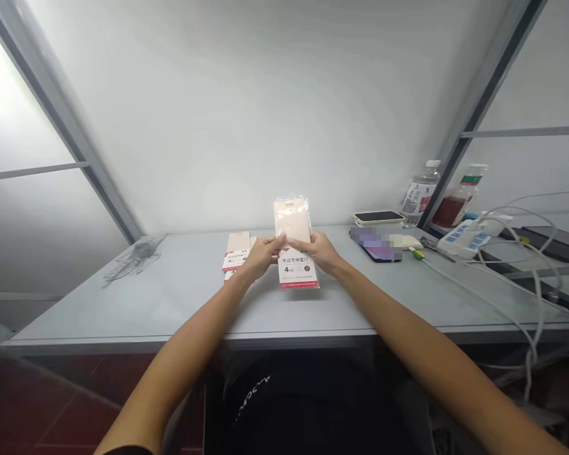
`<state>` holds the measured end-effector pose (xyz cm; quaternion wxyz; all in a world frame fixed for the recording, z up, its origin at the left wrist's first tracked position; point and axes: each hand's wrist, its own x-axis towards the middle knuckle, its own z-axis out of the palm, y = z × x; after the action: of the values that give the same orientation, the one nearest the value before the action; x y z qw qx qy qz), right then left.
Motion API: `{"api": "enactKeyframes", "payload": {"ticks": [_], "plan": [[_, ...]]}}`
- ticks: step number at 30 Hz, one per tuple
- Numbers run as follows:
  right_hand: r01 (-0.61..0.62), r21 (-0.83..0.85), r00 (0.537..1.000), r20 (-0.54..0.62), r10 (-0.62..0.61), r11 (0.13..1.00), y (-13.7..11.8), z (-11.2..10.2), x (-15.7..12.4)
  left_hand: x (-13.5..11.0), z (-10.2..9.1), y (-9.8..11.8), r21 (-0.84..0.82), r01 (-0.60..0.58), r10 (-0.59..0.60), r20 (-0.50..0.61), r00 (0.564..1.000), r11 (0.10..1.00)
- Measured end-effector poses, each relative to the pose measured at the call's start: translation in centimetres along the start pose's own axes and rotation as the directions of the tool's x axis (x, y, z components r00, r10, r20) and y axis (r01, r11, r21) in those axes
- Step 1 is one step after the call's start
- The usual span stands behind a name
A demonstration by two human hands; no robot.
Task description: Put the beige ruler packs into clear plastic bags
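Above the middle of the grey desk, a ruler set packet [298,272] in a clear plastic sleeve is held upright, its printed front toward me. It has a pale pink upper part, a white label and a red strip at the bottom. My left hand [264,254] grips its left edge, thumb on the front. On the right edge my right hand [323,251] does the same, so the two thumbs nearly meet. Behind my left hand lie more ruler set packets [236,248], overlapping on the desk and partly covered by my hand and forearm.
On the right are a phone [378,217], a phone with a purple blurred face [375,245], a water bottle [420,196], a bottle of red drink [459,199] and a power strip [467,237] with loose white cables [483,298]. Dark scribbles [135,259] mark the desk's left side.
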<state>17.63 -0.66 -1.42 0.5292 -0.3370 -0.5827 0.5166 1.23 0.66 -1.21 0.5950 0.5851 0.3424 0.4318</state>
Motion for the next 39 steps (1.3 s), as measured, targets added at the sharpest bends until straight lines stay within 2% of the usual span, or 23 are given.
{"api": "enactKeyframes", "payload": {"ticks": [13,20,26,31,39], "plan": [[0.008,0.034,0.999,0.051,-0.009,0.999,0.27,-0.23,0.02,0.14,-0.54,0.17,-0.088,0.064,-0.057,0.084,0.995,0.994],[0.036,-0.019,0.999,-0.021,-0.037,0.999,0.33,-0.08,0.13,0.24,-0.71,-0.15,0.052,0.022,-0.025,0.065,0.998,0.998],[0.039,-0.059,0.999,0.005,-0.039,0.998,0.29,0.02,-0.04,0.10,-0.50,-0.29,0.090,0.024,-0.027,0.027,0.999,0.996],[0.020,-0.094,1.000,0.011,-0.019,0.995,0.05,0.12,-0.30,-0.07,-0.32,-0.22,0.110,0.013,-0.019,0.053,0.998,0.994],[-0.050,-0.037,0.998,0.028,0.051,0.998,0.04,0.18,-0.23,-0.24,-0.17,0.02,0.121,-0.071,0.057,0.112,0.992,0.990]]}}
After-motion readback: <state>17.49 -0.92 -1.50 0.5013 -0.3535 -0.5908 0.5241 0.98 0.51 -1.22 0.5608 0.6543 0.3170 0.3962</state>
